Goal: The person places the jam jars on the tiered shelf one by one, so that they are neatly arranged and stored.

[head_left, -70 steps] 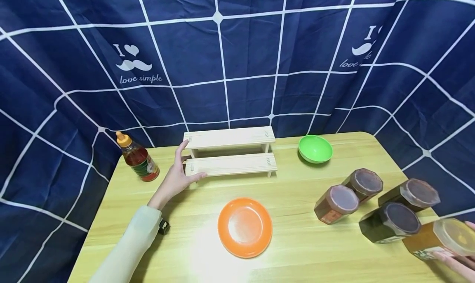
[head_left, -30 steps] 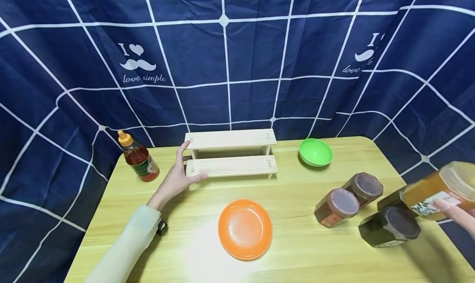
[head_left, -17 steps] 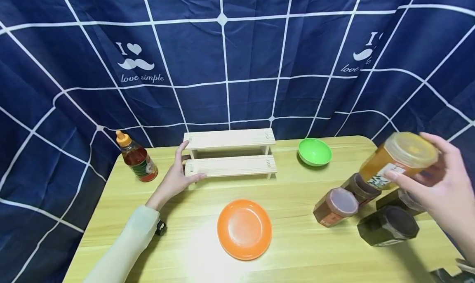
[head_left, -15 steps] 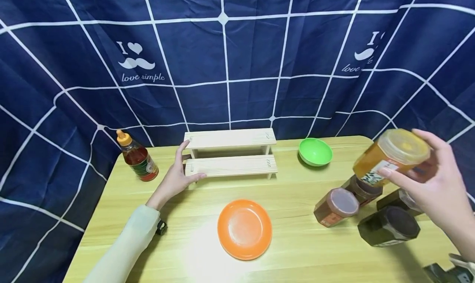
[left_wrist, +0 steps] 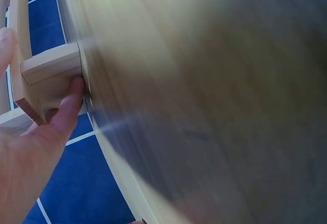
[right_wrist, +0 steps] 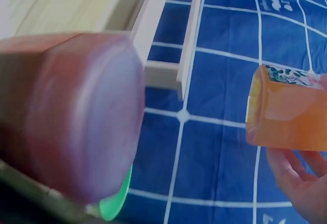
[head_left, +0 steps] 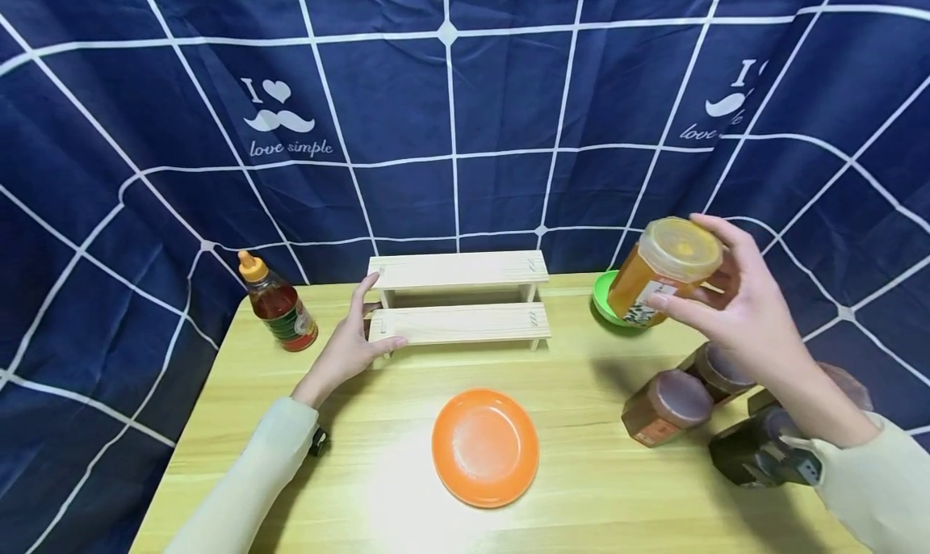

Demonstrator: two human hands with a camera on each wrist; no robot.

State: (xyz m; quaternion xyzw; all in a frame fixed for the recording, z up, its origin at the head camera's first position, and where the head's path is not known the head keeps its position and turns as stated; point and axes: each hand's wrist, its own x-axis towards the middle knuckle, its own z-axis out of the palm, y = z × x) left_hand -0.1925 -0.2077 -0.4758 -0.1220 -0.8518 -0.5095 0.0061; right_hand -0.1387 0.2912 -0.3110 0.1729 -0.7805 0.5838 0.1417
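Note:
A two-step wooden rack stands at the back of the table. My left hand grips its left end, thumb along the lower step's front; the left wrist view has the fingers curled under the step. My right hand holds an octagonal jar of amber contents in the air, tilted, its translucent lid uppermost. In the head view this jar covers much of the green bowl. The right wrist view catches the same jar at its right edge, fingers beneath it.
Below my right forearm stand several dark octagonal jars, among them a reddish-brown jar and a black jar partly hidden by the wrist. An orange plate lies in front of the rack. A sauce bottle stands far left. Blue curtain surrounds the table.
The right hand has lifted the amber jar from the table's right side and carried it leftward over the other jars to the green bowl. The left hand keeps its grip on the rack.

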